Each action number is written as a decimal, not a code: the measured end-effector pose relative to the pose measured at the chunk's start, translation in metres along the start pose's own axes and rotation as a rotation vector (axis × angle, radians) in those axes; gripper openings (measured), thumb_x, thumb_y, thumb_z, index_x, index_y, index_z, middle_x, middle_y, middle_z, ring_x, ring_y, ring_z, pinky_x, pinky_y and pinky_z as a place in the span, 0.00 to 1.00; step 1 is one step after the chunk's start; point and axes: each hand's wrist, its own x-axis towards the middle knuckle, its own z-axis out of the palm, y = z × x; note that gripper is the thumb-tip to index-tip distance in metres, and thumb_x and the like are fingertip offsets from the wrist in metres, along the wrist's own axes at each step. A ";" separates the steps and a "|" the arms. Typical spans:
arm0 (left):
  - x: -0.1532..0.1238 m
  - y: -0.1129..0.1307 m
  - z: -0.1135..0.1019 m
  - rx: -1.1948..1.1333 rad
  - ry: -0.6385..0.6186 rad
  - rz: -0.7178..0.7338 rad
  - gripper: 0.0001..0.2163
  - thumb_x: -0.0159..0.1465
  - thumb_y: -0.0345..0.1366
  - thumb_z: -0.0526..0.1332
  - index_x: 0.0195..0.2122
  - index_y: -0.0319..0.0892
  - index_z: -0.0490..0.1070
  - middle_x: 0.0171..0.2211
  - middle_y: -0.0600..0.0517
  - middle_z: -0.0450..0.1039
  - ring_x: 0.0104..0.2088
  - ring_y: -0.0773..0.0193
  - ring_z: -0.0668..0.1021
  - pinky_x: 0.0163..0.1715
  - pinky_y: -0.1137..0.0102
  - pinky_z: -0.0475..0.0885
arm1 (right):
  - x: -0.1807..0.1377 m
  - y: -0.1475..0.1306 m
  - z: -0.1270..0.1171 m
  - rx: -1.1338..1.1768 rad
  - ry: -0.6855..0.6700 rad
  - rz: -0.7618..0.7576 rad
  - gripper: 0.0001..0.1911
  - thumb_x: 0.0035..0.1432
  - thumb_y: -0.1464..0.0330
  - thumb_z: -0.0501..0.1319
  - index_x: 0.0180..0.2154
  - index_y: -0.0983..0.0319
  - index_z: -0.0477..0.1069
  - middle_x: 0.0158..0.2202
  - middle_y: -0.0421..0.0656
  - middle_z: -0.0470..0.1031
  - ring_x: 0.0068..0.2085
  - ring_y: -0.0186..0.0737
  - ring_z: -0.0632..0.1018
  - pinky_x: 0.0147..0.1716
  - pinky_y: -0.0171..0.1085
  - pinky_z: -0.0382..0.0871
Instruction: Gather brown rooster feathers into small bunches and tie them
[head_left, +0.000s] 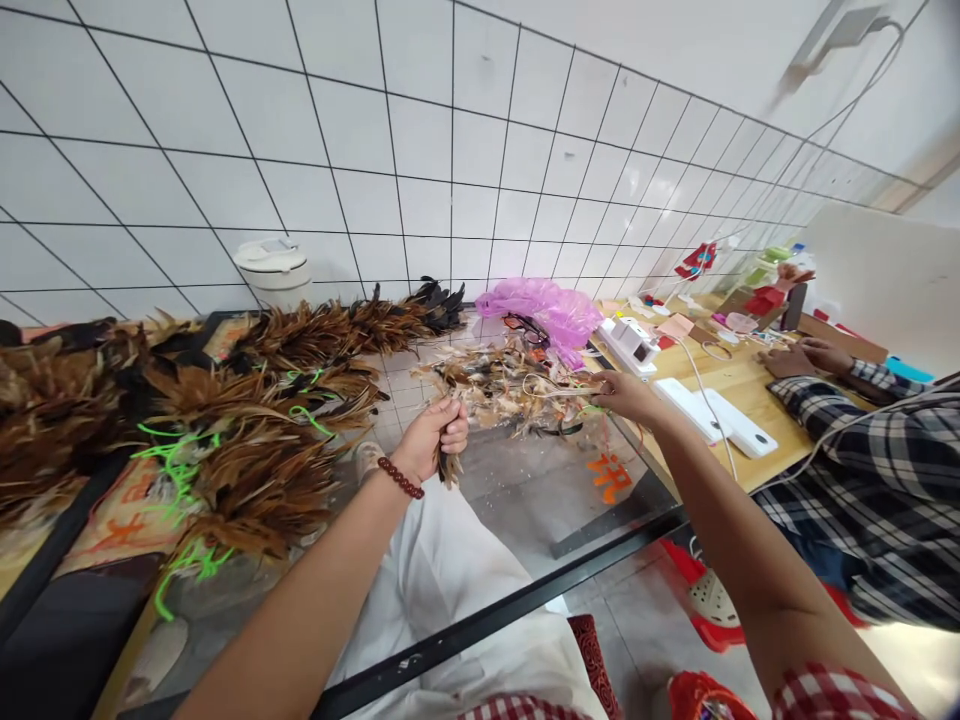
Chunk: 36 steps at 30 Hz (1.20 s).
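My left hand (435, 440) is closed around a small bundle of brown feathers (449, 468), whose tips stick out below the fist. Loose brown, cream and dark feathers (495, 378) lie in a pile on the glass tabletop (517, 480) just beyond it. My right hand (624, 396) is at the right end of this pile, its fingers drawn together. A thin pale loop (534, 391) runs over the feathers to its fingertips; whether they grip it is unclear. To the left lie thick bunches of brown feathers (262, 480), some with bright green ties (180, 465).
A pink plastic bag (536, 305) with dark-framed glasses (527, 328) lies behind the pile. A white lidded bin (274, 270) stands by the tiled wall. On the wooden table (787, 440) are a power strip (628, 345) and white boxes (712, 415). A person in plaid (862, 470) works there.
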 end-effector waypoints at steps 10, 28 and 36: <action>0.000 0.001 -0.001 0.001 0.002 -0.004 0.09 0.59 0.34 0.64 0.27 0.36 0.65 0.17 0.60 0.53 0.14 0.79 0.56 0.13 0.82 0.51 | -0.012 -0.011 -0.053 0.428 0.281 -0.072 0.26 0.45 0.60 0.66 0.47 0.64 0.74 0.31 0.41 0.73 0.32 0.38 0.72 0.35 0.38 0.66; 0.001 0.000 -0.003 0.016 -0.020 -0.022 0.10 0.58 0.36 0.65 0.28 0.37 0.64 0.17 0.60 0.53 0.14 0.79 0.56 0.13 0.82 0.51 | 0.000 0.006 -0.067 1.016 0.758 -0.062 0.15 0.45 0.59 0.67 0.31 0.61 0.71 0.24 0.36 0.68 0.23 0.29 0.66 0.22 0.32 0.60; 0.002 0.001 0.000 0.007 -0.027 -0.009 0.09 0.59 0.34 0.64 0.28 0.37 0.65 0.17 0.60 0.54 0.14 0.78 0.57 0.13 0.82 0.52 | -0.042 0.047 -0.120 0.935 0.989 -0.089 0.10 0.47 0.60 0.69 0.31 0.56 0.73 0.27 0.39 0.71 0.25 0.34 0.67 0.26 0.38 0.63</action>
